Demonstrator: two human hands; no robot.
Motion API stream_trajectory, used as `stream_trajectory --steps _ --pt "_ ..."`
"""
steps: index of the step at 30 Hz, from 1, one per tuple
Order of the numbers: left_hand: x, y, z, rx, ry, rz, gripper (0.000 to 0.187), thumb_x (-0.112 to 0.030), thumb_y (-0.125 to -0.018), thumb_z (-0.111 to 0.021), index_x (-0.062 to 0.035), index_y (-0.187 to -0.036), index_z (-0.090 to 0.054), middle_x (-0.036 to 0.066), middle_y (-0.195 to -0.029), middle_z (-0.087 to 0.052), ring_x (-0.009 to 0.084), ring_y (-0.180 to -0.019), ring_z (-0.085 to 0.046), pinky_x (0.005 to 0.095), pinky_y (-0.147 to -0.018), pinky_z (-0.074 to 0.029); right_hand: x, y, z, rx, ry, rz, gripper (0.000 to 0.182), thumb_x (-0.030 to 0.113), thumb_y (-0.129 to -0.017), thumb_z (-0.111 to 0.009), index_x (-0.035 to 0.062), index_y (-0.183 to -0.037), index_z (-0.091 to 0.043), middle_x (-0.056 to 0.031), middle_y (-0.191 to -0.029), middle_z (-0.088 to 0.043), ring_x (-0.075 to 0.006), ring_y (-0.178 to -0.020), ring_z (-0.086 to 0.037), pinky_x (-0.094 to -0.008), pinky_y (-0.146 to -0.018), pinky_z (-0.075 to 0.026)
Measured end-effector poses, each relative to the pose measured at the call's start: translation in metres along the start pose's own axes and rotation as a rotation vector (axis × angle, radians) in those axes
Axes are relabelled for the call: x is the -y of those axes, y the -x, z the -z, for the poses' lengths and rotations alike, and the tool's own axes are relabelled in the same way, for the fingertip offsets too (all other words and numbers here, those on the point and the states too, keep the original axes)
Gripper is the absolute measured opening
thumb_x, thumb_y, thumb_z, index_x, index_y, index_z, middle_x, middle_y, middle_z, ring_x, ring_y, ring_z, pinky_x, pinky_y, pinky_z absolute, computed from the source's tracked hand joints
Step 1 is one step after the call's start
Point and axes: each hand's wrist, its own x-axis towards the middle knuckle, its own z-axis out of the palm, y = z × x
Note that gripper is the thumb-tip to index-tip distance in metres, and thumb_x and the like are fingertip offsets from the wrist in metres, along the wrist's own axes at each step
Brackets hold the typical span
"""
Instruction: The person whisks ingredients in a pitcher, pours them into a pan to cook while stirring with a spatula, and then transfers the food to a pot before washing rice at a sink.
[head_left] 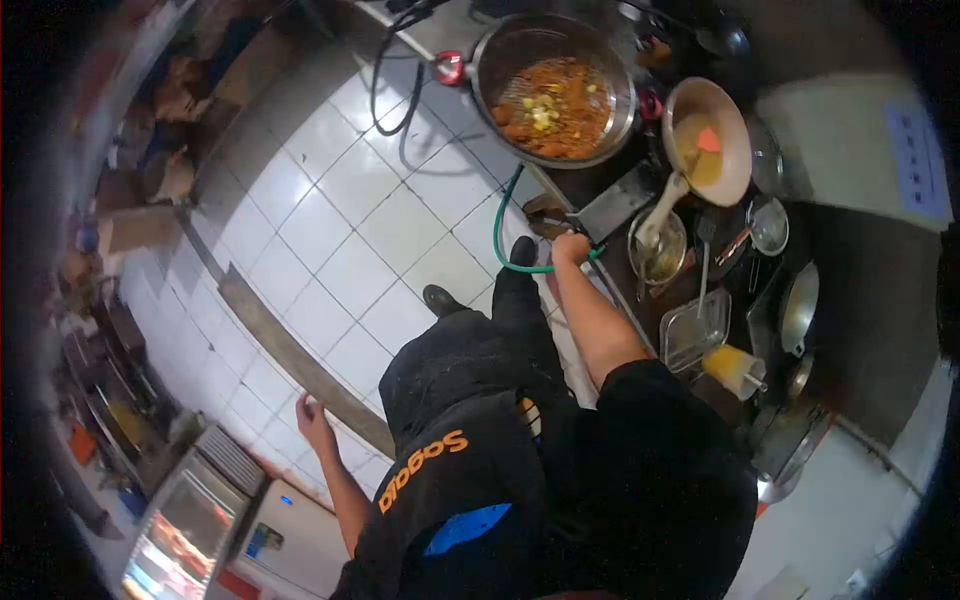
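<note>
My right hand (pixel 571 249) is closed at the counter's front edge, where a green hose (pixel 505 225) loops out. Its fingers are too small to show what they grip. Just beyond it sits a grey metal box (pixel 618 203). A large two-handled pot (pixel 487 85) holds an orange-brown mixture with pale yellow pieces on top. To its right, a pale pan (pixel 738 135) contains brownish liquid and an orange-red piece. My left hand (pixel 316 420) hangs low over the floor at my left side, fingers loosely apart, holding nothing.
A strainer over a bowl (pixel 658 250), a clear plastic tray (pixel 690 325), a jug of yellow liquid (pixel 733 368) and a wok (pixel 799 308) crowd the counter. A grey strip (pixel 300 360) crosses the tiled floor (pixel 375 250). A lit display case (pixel 185 535) stands lower left.
</note>
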Motion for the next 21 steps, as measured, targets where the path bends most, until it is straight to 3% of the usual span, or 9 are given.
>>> stream_trajectory --steps 1,3,5,7,9,11,15,17,21 --pt "0.031 0.019 0.028 -0.033 -0.086 0.074 0.03 -0.006 -0.08 -0.05 0.001 -0.109 -0.053 0.001 -0.074 -0.047 0.0098 -0.071 -0.044 0.0221 -0.062 -0.039 0.004 0.0 -0.004 -0.057 0.048 -0.041 0.024 0.016 -0.085 -0.05 -0.0037 -0.084 -0.064 -0.0231 -0.088 -0.063 -0.0365 -0.082 -0.062 -0.043 -0.069 -0.051" --pt "0.08 0.06 0.067 -0.099 -0.26 0.176 0.032 -0.011 -0.079 -0.05 0.0016 -0.108 -0.053 0.003 -0.074 -0.048 0.0097 -0.071 -0.043 0.0222 -0.062 -0.038 0.009 0.006 -0.004 -0.021 0.266 0.104 0.021 0.012 -0.084 -0.049 -0.0003 -0.084 -0.066 -0.0205 -0.09 -0.064 -0.0339 -0.083 -0.064 -0.0405 -0.07 -0.053" --pt "0.183 0.103 0.097 -0.135 -0.194 0.362 0.032 -0.013 -0.077 -0.05 0.0013 -0.105 -0.054 0.004 -0.074 -0.05 0.0116 -0.064 -0.045 0.0239 -0.059 -0.04 0.01 0.001 -0.01 -0.152 0.427 0.11 0.022 0.016 -0.082 -0.051 0.0009 -0.08 -0.067 -0.0183 -0.083 -0.066 -0.0324 -0.082 -0.065 -0.0411 -0.07 -0.053" --pt "0.189 0.148 0.094 -0.013 -0.143 0.626 0.03 -0.012 -0.076 -0.051 0.0004 -0.103 -0.055 0.006 -0.073 -0.055 0.0148 -0.059 -0.048 0.027 -0.055 -0.042 0.023 0.016 0.001 -0.163 0.553 0.169 0.023 0.015 -0.083 -0.048 0.0024 -0.081 -0.067 -0.0162 -0.085 -0.066 -0.0304 -0.082 -0.065 -0.0395 -0.069 -0.053" --pt "0.274 0.206 0.092 0.051 -0.085 0.772 0.028 -0.013 -0.077 -0.052 -0.0007 -0.102 -0.055 0.008 -0.075 -0.059 0.0169 -0.059 -0.054 0.0283 -0.054 -0.044 0.03 0.016 -0.004 -0.172 0.673 0.239 0.024 0.013 -0.084 -0.046 0.0039 -0.082 -0.068 -0.0141 -0.086 -0.067 -0.0284 -0.082 -0.066 -0.0379 -0.069 -0.054" --pt "0.308 0.245 0.085 0.278 -0.029 0.898 0.028 -0.013 -0.079 -0.053 -0.0002 -0.103 -0.055 0.009 -0.074 -0.06 0.0153 -0.063 -0.057 0.0251 -0.056 -0.045 0.033 0.002 -0.021 -0.198 0.836 0.179 0.025 0.011 -0.085 -0.044 0.0072 -0.083 -0.069 -0.01 -0.087 -0.067 -0.0249 -0.081 -0.066 -0.0357 -0.063 -0.054" --pt "0.312 0.265 0.069 0.5 -0.245 0.728 0.029 -0.013 -0.079 -0.052 0.0001 -0.105 -0.055 0.008 -0.073 -0.059 0.014 -0.065 -0.058 0.0233 -0.055 -0.045 0.045 -0.009 -0.037 -0.108 1.115 0.085 0.024 0.012 -0.086 -0.045 0.0104 -0.086 -0.069 -0.0079 -0.089 -0.068 -0.0227 -0.081 -0.066 -0.0355 -0.059 -0.054" --pt "0.292 0.26 0.061 0.232 0.131 0.842 0.03 -0.013 -0.079 -0.053 -0.0003 -0.107 -0.055 0.007 -0.075 -0.058 0.013 -0.064 -0.056 0.0237 -0.056 -0.044 0.032 -0.013 -0.043 -0.08 1.314 0.155 0.02 0.014 -0.085 -0.049 0.0119 -0.089 -0.069 -0.0058 -0.088 -0.068 -0.0211 -0.082 -0.066 -0.0366 -0.056 -0.054" --pt "0.187 0.199 0.051 0.295 0.07 0.884 0.03 -0.014 -0.081 -0.053 -0.0003 -0.108 -0.054 0.006 -0.08 -0.057 0.0123 -0.064 -0.055 0.0243 -0.055 -0.043 0.04 -0.002 -0.024 -0.078 1.126 0.154 0.017 0.015 -0.082 -0.054 0.0113 -0.091 -0.069 -0.0049 -0.087 -0.068 -0.0215 -0.082 -0.066 -0.0345 -0.058 -0.054"
